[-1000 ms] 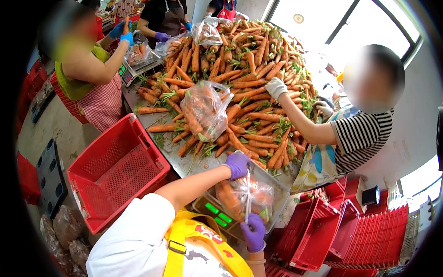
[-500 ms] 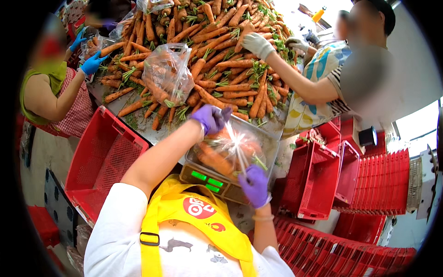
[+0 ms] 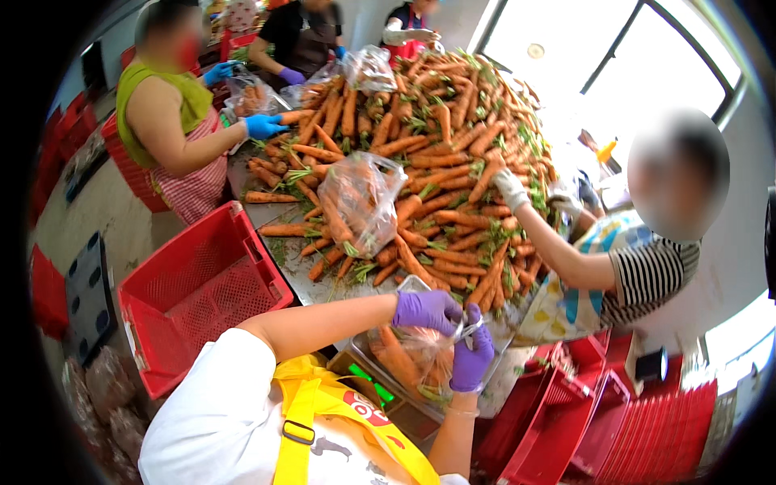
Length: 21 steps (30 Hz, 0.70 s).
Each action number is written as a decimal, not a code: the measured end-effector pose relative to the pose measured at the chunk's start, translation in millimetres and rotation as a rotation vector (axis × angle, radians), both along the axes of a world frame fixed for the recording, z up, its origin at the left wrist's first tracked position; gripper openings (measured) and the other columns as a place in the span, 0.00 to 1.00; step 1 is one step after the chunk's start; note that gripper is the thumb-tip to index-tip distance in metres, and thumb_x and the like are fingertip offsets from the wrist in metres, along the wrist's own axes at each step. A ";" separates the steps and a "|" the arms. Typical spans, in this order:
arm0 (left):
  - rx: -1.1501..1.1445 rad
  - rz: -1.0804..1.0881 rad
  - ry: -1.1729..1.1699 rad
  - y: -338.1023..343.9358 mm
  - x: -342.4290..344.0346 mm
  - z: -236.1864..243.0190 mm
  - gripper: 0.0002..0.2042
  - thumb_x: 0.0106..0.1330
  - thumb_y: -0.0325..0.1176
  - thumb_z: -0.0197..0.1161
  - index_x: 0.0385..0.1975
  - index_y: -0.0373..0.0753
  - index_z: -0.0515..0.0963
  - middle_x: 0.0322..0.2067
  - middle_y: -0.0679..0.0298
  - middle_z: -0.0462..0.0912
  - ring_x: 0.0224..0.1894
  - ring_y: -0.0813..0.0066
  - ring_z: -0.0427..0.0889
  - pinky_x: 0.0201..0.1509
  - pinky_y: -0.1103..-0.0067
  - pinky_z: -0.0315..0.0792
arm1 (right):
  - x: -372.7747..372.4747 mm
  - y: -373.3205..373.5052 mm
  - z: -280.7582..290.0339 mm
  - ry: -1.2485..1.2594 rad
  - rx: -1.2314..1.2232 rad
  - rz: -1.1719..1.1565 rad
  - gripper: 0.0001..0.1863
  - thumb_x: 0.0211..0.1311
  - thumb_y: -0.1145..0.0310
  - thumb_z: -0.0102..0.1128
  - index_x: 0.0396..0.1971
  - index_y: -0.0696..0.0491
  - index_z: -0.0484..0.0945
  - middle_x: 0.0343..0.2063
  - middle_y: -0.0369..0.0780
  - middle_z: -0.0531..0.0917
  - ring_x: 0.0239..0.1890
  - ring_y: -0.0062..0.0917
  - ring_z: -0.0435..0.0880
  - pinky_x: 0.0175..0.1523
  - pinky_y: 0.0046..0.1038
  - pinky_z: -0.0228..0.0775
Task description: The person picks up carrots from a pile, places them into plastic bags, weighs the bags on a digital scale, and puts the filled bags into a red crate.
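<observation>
A clear bag of carrots (image 3: 404, 365) rests in the metal tray of a weighing scale (image 3: 364, 380) with lit green displays. My left hand (image 3: 428, 311), in a purple glove, is closed at the bag's twisted neck (image 3: 462, 327), above the bag. My right hand (image 3: 473, 360), also gloved in purple, grips the same neck just below and right of my left, its fingers raised and pinched on the plastic. Beyond them a big heap of carrots (image 3: 436, 162) covers the steel table (image 3: 299, 275), with another filled bag (image 3: 360, 202) lying on it.
An empty red crate (image 3: 202, 299) stands at my left; stacked red crates (image 3: 647, 428) fill the lower right. A co-worker in green (image 3: 166, 129) works at the left, one in striped sleeves (image 3: 647, 275) at the right, others (image 3: 295, 44) at the far side beside a window (image 3: 638, 56).
My right hand has risen from low on the bag to its neck, close to my left hand, which has shifted right. The co-worker at the left has lowered a blue-gloved hand to the heap.
</observation>
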<state>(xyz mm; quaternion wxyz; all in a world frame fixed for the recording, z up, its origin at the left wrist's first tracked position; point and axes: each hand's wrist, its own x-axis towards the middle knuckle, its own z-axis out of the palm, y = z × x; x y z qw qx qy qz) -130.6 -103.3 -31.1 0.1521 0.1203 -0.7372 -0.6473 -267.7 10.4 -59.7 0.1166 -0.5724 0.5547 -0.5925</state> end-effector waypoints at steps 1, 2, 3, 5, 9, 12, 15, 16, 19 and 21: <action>0.000 -0.045 -0.029 5.9 2.3 10.6 0.10 0.58 0.34 0.64 0.36 0.36 0.81 0.27 0.67 0.80 0.31 0.83 0.73 0.38 0.81 0.69 | 0.1 -3.0 6.4 0.193 -0.038 -0.024 0.23 0.51 0.85 0.59 0.50 0.57 0.78 0.46 0.42 0.82 0.46 0.27 0.80 0.51 0.26 0.69; -0.052 -0.097 -0.128 2.8 -0.5 10.3 0.10 0.56 0.34 0.65 0.34 0.35 0.81 0.26 0.67 0.80 0.31 0.83 0.73 0.39 0.80 0.69 | -3.5 -3.0 9.8 0.245 0.031 -0.014 0.22 0.50 0.83 0.61 0.48 0.55 0.80 0.46 0.40 0.83 0.42 0.27 0.79 0.47 0.24 0.69; -0.103 -0.149 -0.234 0.7 -2.6 7.5 0.10 0.55 0.34 0.66 0.33 0.35 0.80 0.26 0.66 0.79 0.31 0.83 0.73 0.39 0.80 0.69 | -10.0 -2.9 2.4 0.254 0.098 -0.009 0.22 0.49 0.81 0.62 0.49 0.58 0.78 0.41 0.38 0.84 0.42 0.22 0.80 0.48 0.22 0.70; -0.010 -0.129 -0.040 9.6 -1.7 -11.9 0.11 0.51 0.35 0.68 0.29 0.35 0.81 0.24 0.64 0.81 0.29 0.80 0.76 0.35 0.78 0.70 | -0.6 -4.2 -15.4 -0.554 0.124 0.161 0.19 0.51 0.81 0.61 0.46 0.59 0.80 0.36 0.37 0.83 0.35 0.19 0.78 0.44 0.21 0.69; -0.560 0.409 -0.329 28.1 -1.9 -10.1 0.11 0.50 0.38 0.59 0.22 0.36 0.80 0.21 0.52 0.80 0.28 0.54 0.80 0.34 0.68 0.73 | 18.5 20.9 8.7 -0.580 0.236 -0.217 0.05 0.57 0.76 0.55 0.31 0.59 0.80 0.26 0.34 0.79 0.28 0.17 0.75 0.34 0.21 0.65; -0.835 0.537 -0.477 16.4 -11.3 -33.8 0.12 0.46 0.35 0.60 0.27 0.35 0.81 0.23 0.50 0.80 0.31 0.54 0.81 0.38 0.66 0.74 | 6.7 71.5 -5.6 -0.460 0.374 -0.045 0.05 0.54 0.75 0.56 0.20 0.58 0.76 0.22 0.34 0.76 0.29 0.18 0.74 0.35 0.21 0.63; -0.823 0.612 -0.553 -18.4 -17.0 -67.7 0.13 0.46 0.35 0.60 0.31 0.36 0.82 0.28 0.50 0.81 0.34 0.54 0.82 0.40 0.66 0.75 | 22.2 114.6 -21.2 0.222 0.225 0.062 0.08 0.50 0.73 0.62 0.18 0.57 0.73 0.21 0.37 0.76 0.29 0.27 0.74 0.38 0.28 0.64; -0.694 0.568 -0.601 -14.9 -18.9 -58.5 0.14 0.46 0.34 0.60 0.33 0.39 0.83 0.32 0.51 0.82 0.36 0.54 0.82 0.41 0.66 0.75 | 24.9 123.3 -21.2 0.539 0.150 0.086 0.08 0.49 0.73 0.63 0.18 0.56 0.74 0.21 0.39 0.76 0.30 0.30 0.74 0.40 0.31 0.64; -0.651 0.699 -0.439 -16.1 -19.8 -77.9 0.15 0.46 0.32 0.60 0.36 0.41 0.83 0.34 0.52 0.83 0.38 0.54 0.82 0.43 0.67 0.75 | 30.3 134.6 -17.4 0.318 0.243 0.007 0.08 0.47 0.72 0.66 0.18 0.57 0.74 0.21 0.41 0.77 0.35 0.37 0.75 0.46 0.36 0.64; -0.707 0.775 -0.222 -12.6 -15.7 -65.1 0.14 0.48 0.31 0.58 0.36 0.42 0.82 0.32 0.55 0.83 0.37 0.55 0.81 0.44 0.68 0.74 | 33.4 130.5 -8.6 0.300 0.140 -0.146 0.08 0.48 0.73 0.66 0.28 0.57 0.77 0.30 0.41 0.79 0.39 0.35 0.76 0.50 0.34 0.65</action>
